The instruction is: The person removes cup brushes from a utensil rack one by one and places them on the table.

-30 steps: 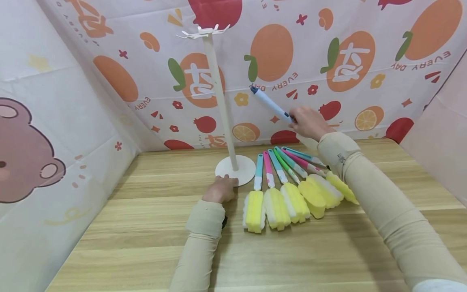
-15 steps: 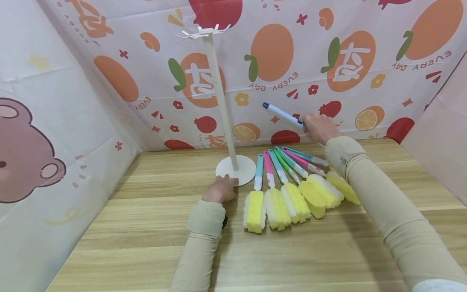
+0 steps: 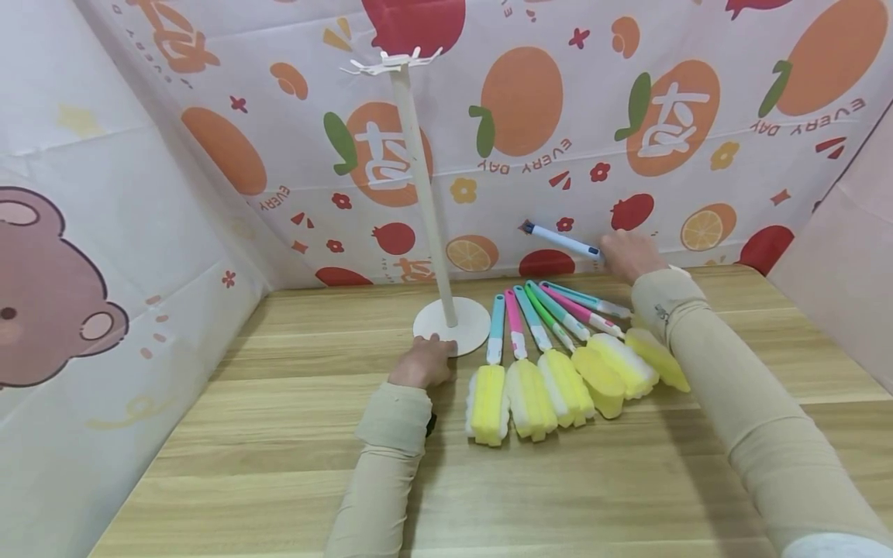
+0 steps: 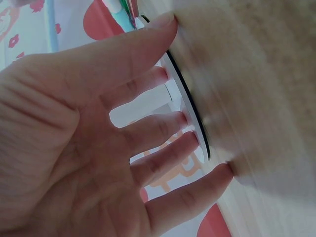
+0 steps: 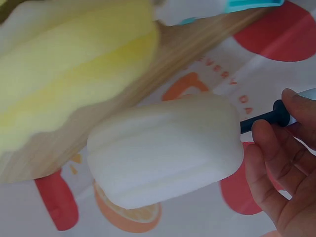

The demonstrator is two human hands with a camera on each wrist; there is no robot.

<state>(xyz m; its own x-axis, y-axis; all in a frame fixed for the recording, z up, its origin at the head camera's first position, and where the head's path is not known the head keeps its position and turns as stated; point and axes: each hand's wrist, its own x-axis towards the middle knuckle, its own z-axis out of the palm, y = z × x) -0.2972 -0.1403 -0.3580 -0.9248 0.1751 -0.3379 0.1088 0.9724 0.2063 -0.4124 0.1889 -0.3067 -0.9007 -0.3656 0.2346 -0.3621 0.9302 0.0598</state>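
Observation:
My right hand point(image 3: 628, 254) holds a bottle brush point(image 3: 565, 242) above the table's back edge, its pale blue handle pointing left. Thumb and fingers pinch it near the dark blue neck, as the right wrist view shows; its white sponge head point(image 5: 168, 148) is mostly hidden from the head view. A white stand with a tall pole point(image 3: 427, 178) and a ring of hooks point(image 3: 396, 62) on top rises left of the brush. On the front of its round base point(image 3: 474, 322) rest extended fingertips of my left hand point(image 3: 422, 363), the thumb apart from them.
Several yellow sponge brushes point(image 3: 533, 395) lie fanned out on the wooden table point(image 3: 279, 434), right of the base, with turquoise, pink and green handles toward the back. Fruit-printed cloth point(image 3: 523, 101) hangs behind the table, and another cloth point(image 3: 160, 256) on the left.
My right hand has moved down and to the right with the bottle brush, whose handle now lies closer to level. The left hand has stayed at the stand's base.

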